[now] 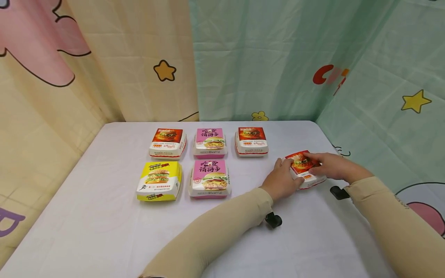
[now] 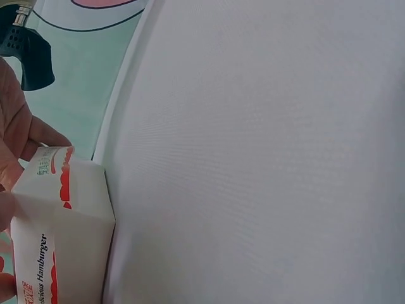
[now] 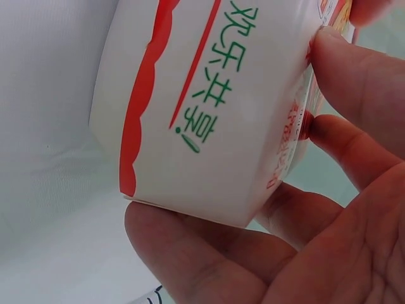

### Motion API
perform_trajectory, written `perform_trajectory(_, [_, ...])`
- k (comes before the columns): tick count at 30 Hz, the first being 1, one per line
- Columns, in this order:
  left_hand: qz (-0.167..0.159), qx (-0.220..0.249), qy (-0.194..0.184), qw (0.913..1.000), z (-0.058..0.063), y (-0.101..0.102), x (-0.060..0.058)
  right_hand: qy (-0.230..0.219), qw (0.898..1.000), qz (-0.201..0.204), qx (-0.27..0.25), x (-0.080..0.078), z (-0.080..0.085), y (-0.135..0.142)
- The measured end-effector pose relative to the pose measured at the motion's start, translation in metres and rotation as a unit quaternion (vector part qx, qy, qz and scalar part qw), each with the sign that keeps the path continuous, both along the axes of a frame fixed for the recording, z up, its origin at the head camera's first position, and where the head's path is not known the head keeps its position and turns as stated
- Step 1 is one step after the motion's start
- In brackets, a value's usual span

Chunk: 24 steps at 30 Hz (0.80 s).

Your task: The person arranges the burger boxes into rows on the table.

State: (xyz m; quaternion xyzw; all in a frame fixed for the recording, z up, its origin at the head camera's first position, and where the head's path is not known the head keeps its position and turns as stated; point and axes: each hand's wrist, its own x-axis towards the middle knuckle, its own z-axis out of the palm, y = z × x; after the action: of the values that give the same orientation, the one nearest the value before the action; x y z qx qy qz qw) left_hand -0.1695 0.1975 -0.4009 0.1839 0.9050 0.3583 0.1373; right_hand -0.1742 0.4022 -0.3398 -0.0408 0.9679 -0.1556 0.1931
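Observation:
At the right of the table, a red-and-white burger box [image 1: 301, 165] sits turned at an angle between the two hands. My left hand [image 1: 281, 179] grips its left side, with the thumb at the front edge. On the other side, my right hand [image 1: 330, 166] holds the box, its fingers reaching over the lid. The right wrist view shows the box's white side wall [image 3: 190, 114] with green lettering, and curved right fingers [image 3: 190, 253] around its corner. In the left wrist view, the white box [image 2: 69, 234] stands at the lower left, by the table's edge.
The back row has a red-and-white box [image 1: 168, 143], a pink box [image 1: 210, 143] and another red-and-white box [image 1: 251, 141]. In front of them stand a yellow box [image 1: 159, 181] and a second pink box [image 1: 210, 178]. Patterned curtains [image 1: 264, 58] surround the white table [image 1: 87, 216].

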Motion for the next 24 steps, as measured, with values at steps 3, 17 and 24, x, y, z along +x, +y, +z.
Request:
perform_trajectory(3, [0.007,0.008,-0.016,0.9998,0.0,-0.001,0.001,-0.003,1.0,-0.003,-0.005,0.001,-0.001,-0.003])
perform_trajectory(17, [0.017,0.034,-0.045,0.9983,0.002,-0.023,0.003,-0.009,1.0,-0.007,0.001,0.0,-0.004,-0.026])
perform_trajectory(24, [0.021,0.049,-0.054,0.9971,0.002,-0.039,0.005,-0.014,1.0,-0.016,0.003,0.0,-0.007,-0.043])
